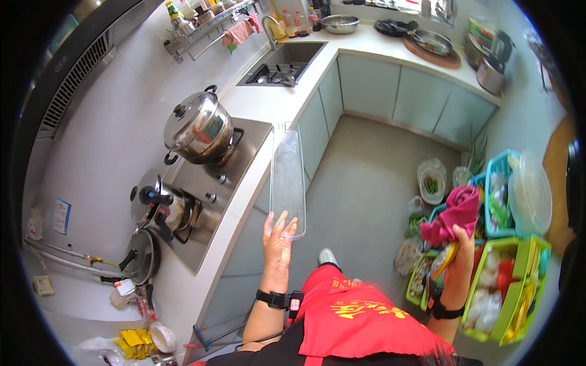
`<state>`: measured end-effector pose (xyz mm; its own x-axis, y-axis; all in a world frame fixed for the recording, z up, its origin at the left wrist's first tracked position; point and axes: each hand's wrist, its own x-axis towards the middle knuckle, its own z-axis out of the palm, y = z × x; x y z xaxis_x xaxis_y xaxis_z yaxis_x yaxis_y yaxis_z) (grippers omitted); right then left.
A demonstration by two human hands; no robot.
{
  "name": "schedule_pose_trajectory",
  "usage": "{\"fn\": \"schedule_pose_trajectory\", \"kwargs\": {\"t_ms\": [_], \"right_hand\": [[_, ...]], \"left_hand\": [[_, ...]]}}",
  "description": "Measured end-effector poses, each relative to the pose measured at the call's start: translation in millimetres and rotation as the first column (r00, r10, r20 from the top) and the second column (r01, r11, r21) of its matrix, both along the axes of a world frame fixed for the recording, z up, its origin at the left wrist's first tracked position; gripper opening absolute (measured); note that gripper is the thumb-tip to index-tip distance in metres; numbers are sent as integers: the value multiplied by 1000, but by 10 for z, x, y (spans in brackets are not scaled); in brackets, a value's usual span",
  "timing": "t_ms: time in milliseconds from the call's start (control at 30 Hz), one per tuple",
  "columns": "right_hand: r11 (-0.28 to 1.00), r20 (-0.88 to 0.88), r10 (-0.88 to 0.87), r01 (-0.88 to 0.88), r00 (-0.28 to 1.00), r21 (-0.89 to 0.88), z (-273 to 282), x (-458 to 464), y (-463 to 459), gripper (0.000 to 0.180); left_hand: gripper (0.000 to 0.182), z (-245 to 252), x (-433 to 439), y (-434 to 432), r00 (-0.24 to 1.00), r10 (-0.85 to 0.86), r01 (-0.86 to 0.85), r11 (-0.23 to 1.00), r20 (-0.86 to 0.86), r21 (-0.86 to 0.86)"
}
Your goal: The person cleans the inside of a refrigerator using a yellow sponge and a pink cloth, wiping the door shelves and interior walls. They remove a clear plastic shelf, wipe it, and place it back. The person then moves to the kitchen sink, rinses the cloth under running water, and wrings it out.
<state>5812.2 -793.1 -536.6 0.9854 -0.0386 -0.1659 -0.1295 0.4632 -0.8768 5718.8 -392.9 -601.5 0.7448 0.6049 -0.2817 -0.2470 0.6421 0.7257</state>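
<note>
My left hand (278, 238) holds the near end of a long clear plastic container (287, 178), its fingers seen against the see-through wall. The container's far end reaches over the counter edge beside the gas hob (215, 183). Out to the right, my right hand (461, 247) grips a crumpled magenta cloth (453, 215). A yellow-rimmed round object (443, 260) sits just under the cloth against that hand; whether the fingers hold it too, I cannot tell. A red apron (361, 315) covers my front.
A lidded steel pot (201, 128) and a pressure cooker (171, 206) stand on the hob. Beyond lies the sink (297, 55). Green baskets (512, 293) and a blue basket (496, 192) of food stand at the right, beside plastic bags (407, 256) on the floor (366, 183).
</note>
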Motion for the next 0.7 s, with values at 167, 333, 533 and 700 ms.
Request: {"fn": "schedule_pose_trajectory", "kwargs": {"t_ms": [167, 333, 533, 700], "right_hand": [[997, -22, -51, 49, 998, -55, -205, 856, 312, 41], [977, -63, -209, 205, 976, -66, -115, 1697, 603, 35], [961, 0, -209, 206, 978, -187, 47, 2810, 836, 41], [942, -19, -108, 96, 994, -322, 162, 4020, 1045, 40]], "left_hand": [[68, -100, 1266, 539, 998, -49, 51, 998, 42, -35], [57, 7, 2757, 1115, 992, -80, 89, 991, 96, -98], [38, 109, 4502, 1890, 978, -190, 191, 982, 89, 2], [42, -57, 5964, 2481, 977, -211, 211, 977, -2, 35]]}}
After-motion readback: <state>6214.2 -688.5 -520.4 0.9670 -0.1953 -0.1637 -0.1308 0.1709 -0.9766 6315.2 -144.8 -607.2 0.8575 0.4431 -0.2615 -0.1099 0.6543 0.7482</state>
